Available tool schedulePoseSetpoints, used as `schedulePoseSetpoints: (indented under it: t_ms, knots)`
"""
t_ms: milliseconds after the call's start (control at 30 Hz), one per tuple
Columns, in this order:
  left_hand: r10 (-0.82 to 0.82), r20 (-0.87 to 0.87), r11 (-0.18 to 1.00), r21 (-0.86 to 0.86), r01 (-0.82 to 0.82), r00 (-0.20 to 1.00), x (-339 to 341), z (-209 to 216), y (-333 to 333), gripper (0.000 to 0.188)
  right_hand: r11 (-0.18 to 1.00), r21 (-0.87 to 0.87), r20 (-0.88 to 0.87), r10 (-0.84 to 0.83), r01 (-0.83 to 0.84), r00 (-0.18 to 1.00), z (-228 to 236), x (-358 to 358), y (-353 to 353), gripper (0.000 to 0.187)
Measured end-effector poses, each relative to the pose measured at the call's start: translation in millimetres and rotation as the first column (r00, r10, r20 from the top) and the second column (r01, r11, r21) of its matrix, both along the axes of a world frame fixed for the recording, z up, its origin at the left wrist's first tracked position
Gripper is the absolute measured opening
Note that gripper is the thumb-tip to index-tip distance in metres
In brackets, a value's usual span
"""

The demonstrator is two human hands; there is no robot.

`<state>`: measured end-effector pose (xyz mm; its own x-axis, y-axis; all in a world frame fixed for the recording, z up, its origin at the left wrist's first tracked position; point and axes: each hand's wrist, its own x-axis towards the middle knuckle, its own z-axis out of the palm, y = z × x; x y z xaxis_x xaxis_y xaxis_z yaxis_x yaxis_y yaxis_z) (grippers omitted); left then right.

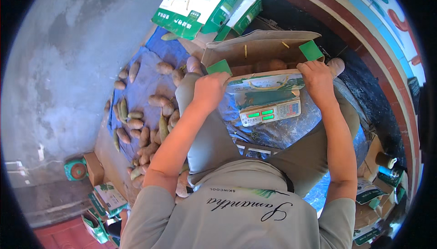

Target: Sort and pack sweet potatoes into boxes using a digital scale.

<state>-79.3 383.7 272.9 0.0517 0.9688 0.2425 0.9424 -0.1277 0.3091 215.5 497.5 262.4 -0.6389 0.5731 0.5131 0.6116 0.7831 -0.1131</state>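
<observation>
An open cardboard box with green corner flaps stands in front of me, between my knees. My left hand is closed over the left end of its near wall. At the right end of the same wall, my right hand grips the top edge with bent fingers. Brown, rounded produce shows in the shadow inside; how much is there I cannot tell. On the near side of the box is a digital scale with lit green displays and a keypad. Its weighing plate is mostly hidden by the box.
Several oblong brown and green vegetables lie loose on a blue sheet to my left. White and green cartons are stacked at the far side. More cartons stand at lower left, and opened ones at lower right.
</observation>
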Motion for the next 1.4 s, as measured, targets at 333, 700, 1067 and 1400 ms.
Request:
schedulePoseSetpoints:
  t_ms: [333,700,1067,1400]
  knots:
    - [-0.002,0.073,0.999,0.048,-0.001,0.997,-1,-7,-2,0.009,0.999,-0.021,0.005,-0.041,0.041,0.999,4,-5,0,0.018]
    - [0.019,0.315,0.950,0.291,-0.116,0.949,-25,10,-18,0.024,0.997,-0.061,0.005,-0.055,0.055,0.998,11,-9,-2,0.019]
    - [0.560,0.435,0.794,-0.037,-0.607,0.705,-124,-80,-122,0.018,0.964,0.037,-0.217,-0.249,0.263,0.944,15,13,3,0.028]
    - [0.717,-0.227,0.321,-0.731,-0.602,0.659,-126,-225,-240,0.036,0.947,-0.123,-0.412,-0.322,0.298,0.852,4,21,13,0.027]
